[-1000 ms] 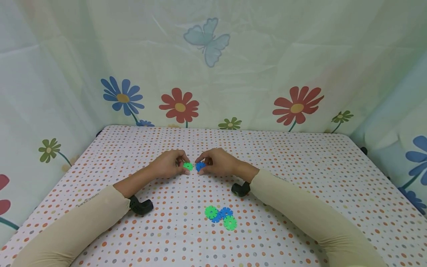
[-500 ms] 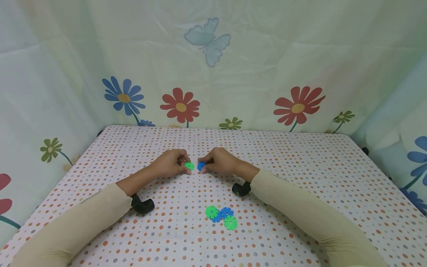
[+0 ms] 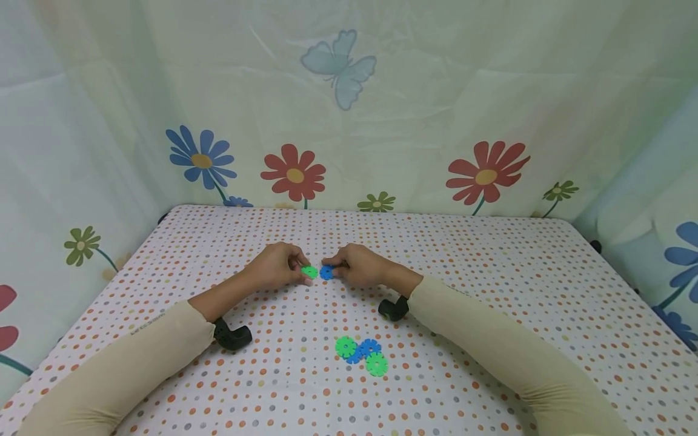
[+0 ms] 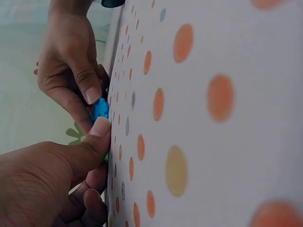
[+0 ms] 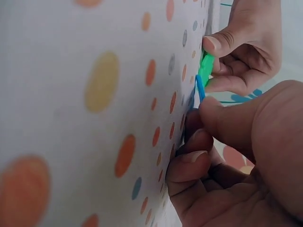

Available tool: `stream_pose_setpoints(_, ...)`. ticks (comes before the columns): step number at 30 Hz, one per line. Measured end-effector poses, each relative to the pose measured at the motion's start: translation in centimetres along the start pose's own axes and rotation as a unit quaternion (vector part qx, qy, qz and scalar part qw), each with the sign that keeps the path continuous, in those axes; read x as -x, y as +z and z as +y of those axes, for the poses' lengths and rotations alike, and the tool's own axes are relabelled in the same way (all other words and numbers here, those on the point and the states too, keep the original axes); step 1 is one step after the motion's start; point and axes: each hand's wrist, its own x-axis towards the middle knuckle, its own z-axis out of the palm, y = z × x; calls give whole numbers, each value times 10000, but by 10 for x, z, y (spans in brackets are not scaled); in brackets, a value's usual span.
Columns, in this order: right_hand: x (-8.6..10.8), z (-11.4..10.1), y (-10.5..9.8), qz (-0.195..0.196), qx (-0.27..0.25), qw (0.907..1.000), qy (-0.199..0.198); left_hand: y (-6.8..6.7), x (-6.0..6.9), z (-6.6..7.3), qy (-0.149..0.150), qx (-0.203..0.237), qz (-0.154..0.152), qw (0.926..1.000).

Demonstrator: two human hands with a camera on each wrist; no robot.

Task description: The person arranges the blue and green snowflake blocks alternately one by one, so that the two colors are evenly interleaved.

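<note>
L hand (image 3: 277,266): thumb + fingers pinch green disc (image 3: 309,272), notched rim
R hand (image 3: 361,266): pinches blue disc (image 3: 326,272), also notched, just beside green one, btwn hands
Loose discs (image 3: 346,347): 2 green, 2 blue, clustered nr wearer on dotted cloth (image 3: 305,387)

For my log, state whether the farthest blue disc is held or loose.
Held: the right grip pinches the blue disc at its edge in the head view.

Green disc (image 3: 310,272) beside blue disc (image 3: 326,273)
</note>
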Motion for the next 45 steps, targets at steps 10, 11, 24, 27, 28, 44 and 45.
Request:
stream_pose_setpoints(10,2,2,0,339,-12,9993,-121,-1,3,3,-2,-73,51,10000)
stream_pose_setpoints(11,2,2,0,355,7,9992,-160,-2,4,4,23,-93,61,9999)
stream_pose_setpoints(24,2,5,3,433,131,9987,-221,-1,5,5,86,-130,142,9998)
stream_pose_setpoints(27,2,5,3,476,207,9983,-259,-2,4,4,14,-50,163,9999)
stream_pose_setpoints(28,2,5,3,492,242,9981,-275,-2,3,4,6,-42,162,9999)
stream_pose_setpoints(44,-1,0,2,455,574,9973,-104,-3,4,8,-237,-263,152,9993)
stream_pose_setpoints(45,-1,-1,2,447,583,9973,-77,-3,5,8,-228,-285,152,9992)
